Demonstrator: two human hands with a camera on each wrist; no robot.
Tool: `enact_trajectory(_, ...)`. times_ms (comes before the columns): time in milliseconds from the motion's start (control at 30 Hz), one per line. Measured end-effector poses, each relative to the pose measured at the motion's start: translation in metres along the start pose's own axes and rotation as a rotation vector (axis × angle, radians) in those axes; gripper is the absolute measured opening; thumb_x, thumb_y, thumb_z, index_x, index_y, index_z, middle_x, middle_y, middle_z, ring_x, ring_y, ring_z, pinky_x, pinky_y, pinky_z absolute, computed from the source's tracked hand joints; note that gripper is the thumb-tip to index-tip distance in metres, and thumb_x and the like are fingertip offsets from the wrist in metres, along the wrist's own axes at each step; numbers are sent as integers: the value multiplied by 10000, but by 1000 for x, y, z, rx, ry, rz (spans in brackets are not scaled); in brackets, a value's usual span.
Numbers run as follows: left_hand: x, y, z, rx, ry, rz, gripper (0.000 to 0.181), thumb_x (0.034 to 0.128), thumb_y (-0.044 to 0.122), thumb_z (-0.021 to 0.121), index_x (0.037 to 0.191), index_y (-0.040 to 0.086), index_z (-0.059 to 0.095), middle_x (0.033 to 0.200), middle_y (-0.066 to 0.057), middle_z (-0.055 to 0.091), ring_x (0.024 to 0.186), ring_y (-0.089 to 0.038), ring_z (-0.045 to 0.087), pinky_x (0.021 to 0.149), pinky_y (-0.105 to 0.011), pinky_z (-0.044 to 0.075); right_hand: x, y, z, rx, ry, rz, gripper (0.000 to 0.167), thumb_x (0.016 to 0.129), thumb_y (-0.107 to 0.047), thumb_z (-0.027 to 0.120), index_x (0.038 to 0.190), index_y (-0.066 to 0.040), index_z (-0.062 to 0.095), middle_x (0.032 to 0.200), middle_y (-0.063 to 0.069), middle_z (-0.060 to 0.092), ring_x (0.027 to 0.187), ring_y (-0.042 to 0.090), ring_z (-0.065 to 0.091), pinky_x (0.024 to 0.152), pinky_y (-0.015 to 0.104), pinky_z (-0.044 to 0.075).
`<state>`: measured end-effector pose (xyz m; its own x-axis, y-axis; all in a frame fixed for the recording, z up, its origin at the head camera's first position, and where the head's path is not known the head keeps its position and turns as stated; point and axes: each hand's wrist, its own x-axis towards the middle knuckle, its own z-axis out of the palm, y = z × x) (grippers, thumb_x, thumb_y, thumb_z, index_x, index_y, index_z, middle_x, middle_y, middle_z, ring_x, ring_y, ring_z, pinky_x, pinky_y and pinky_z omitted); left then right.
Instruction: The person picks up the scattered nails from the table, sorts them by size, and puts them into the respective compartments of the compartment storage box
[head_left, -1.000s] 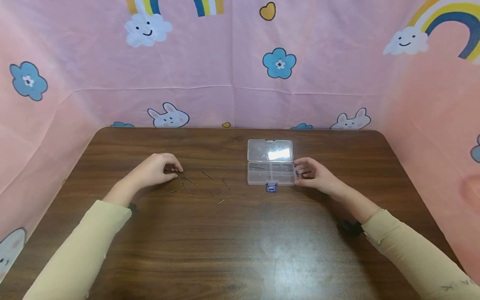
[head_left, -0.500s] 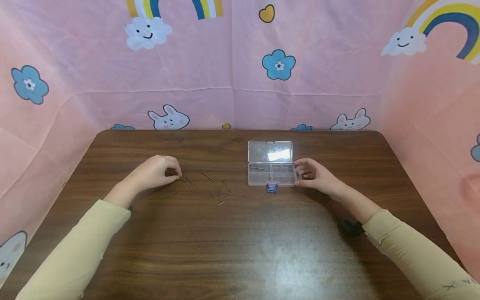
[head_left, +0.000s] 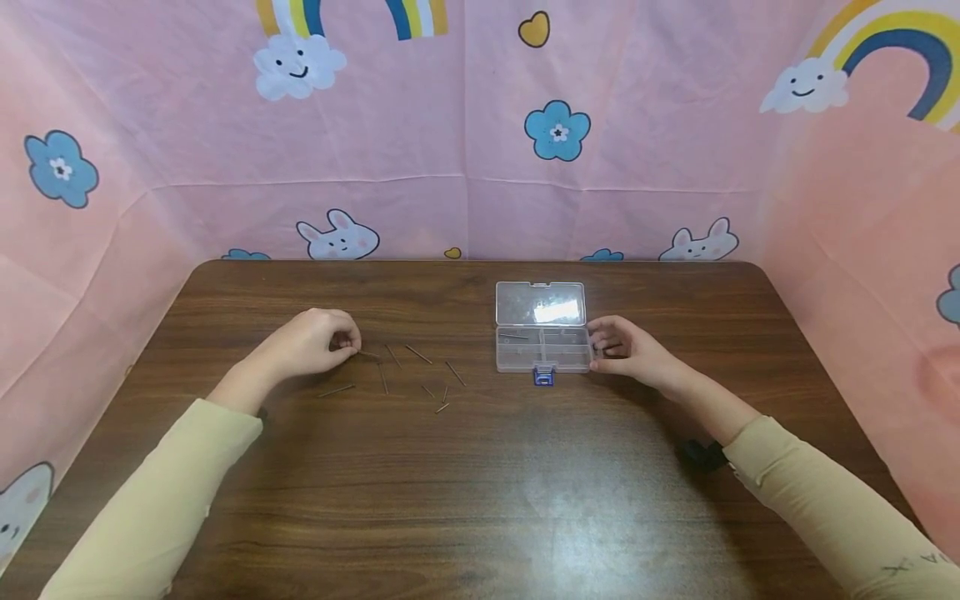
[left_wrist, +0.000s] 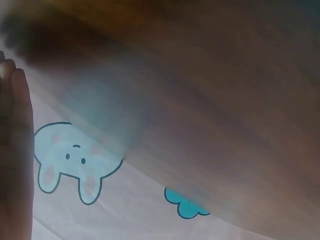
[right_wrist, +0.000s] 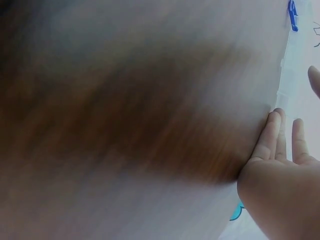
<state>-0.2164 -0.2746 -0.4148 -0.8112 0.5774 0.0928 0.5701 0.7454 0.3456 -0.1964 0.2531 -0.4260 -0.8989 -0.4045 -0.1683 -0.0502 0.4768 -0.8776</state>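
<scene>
My left hand [head_left: 315, 343] pinches the end of a thin metal nail [head_left: 369, 356] between thumb and forefinger, low over the table. Several more nails, such as a longer one [head_left: 418, 354], lie scattered to its right, and one [head_left: 337, 391] lies just below it. A clear divided box [head_left: 517, 359] stands with its lid [head_left: 525, 304] tipped back and a blue latch [head_left: 543, 377] at the front; a nail [head_left: 514, 336] is in its rear left compartment. My right hand [head_left: 628, 351], fingers loosely spread, touches the box's right side; in the right wrist view the hand [right_wrist: 280, 170] is beside it.
The brown wooden table [head_left: 450, 500] ends at a pink patterned cloth [head_left: 420, 125] behind, with more cloth along both sides. Short nails [head_left: 442, 408] lie between the left hand and the box.
The nails by my left fingertips have shifted: one is now pinched and points right, while another lies apart, further right. The right hand and the box have stayed in place.
</scene>
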Motion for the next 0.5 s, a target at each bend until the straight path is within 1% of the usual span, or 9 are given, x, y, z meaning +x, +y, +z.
enact_trajectory(167,6,4,-1,14,24,-8,126,917,12,749,888,133,742,884,15,706,796,-127,635,752,-348,559,0,0,0,4,-3,-3,592,982,-44,734,1503,2,456,1388,241,556,1287,343,532,1038,180,449)
enact_trajectory(300,14,11,-2,18,33,-4,95,932,31,742,911,123,749,905,-11,715,813,-144,638,763,-364,558,0,1,0,3,-2,-1,591,984,-48,733,1504,1,455,1391,240,555,1288,345,533,1036,181,448)
enact_trajectory(500,32,22,0,16,58,55,96,917,24,754,892,117,745,910,-39,724,802,-148,645,757,-369,564,0,0,0,-2,0,1,592,985,-61,738,1503,-2,458,1395,241,558,1291,357,536,1032,183,445)
